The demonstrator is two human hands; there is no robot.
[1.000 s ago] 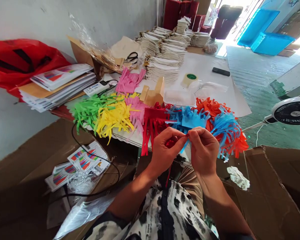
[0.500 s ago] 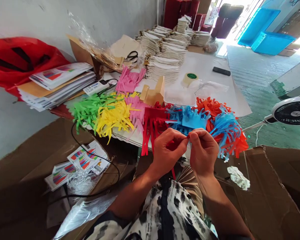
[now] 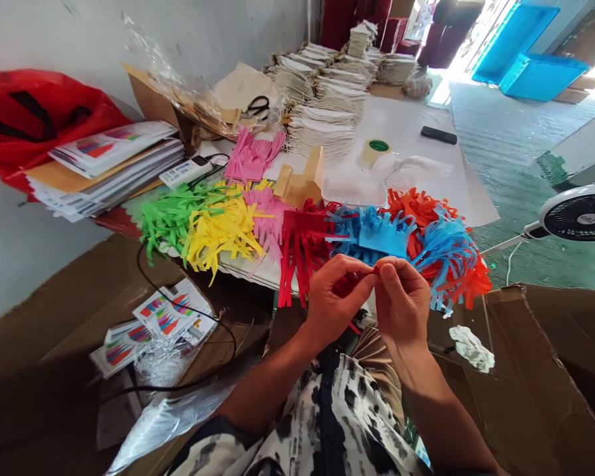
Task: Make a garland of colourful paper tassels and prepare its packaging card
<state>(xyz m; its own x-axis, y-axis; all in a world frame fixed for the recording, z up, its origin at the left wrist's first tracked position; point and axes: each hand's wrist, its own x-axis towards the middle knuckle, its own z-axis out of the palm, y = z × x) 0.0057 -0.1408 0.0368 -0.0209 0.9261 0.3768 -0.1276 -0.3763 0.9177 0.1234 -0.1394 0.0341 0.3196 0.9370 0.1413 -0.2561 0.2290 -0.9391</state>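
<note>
My left hand (image 3: pixel 333 297) and my right hand (image 3: pixel 402 305) meet in front of me, fingertips pinched together on a small red paper piece (image 3: pixel 350 285). Most of that piece is hidden inside my left palm. Just beyond my hands, along the table's front edge, lie fringed paper bundles: red (image 3: pixel 302 246), blue (image 3: pixel 377 235), orange (image 3: pixel 419 206), yellow (image 3: pixel 223 231), green (image 3: pixel 171 215) and pink (image 3: pixel 252 155).
On the table (image 3: pixel 411 122) lie a tape roll (image 3: pixel 375 150), a black phone (image 3: pixel 439 135), scissors (image 3: pixel 258 106), stacked white papers (image 3: pixel 322 92) and printed sheets (image 3: pixel 104 165). Cardboard boxes (image 3: pixel 535 383) flank my lap. A white fan (image 3: pixel 578 218) stands at the right.
The hanging red strip below my hands has been drawn up and shortened; both hands stay pinched together and have shifted slightly upward in the picture.
</note>
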